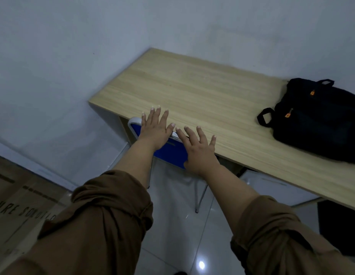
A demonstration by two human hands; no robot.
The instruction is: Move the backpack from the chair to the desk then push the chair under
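Now both hands are flat with fingers spread, left hand and right hand over the blue chair backrest at the worktop's front edge, the black backpack lying near its right end.

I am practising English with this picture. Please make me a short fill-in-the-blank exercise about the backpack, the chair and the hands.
1. The black backpack lies on the ____.
2. The chair has a backrest of ____ colour.
3. Both the left hand and the right hand have their fingers ____.
4. The zipper pulls on the backpack are ____.

Missing words: desk; blue; spread open; orange
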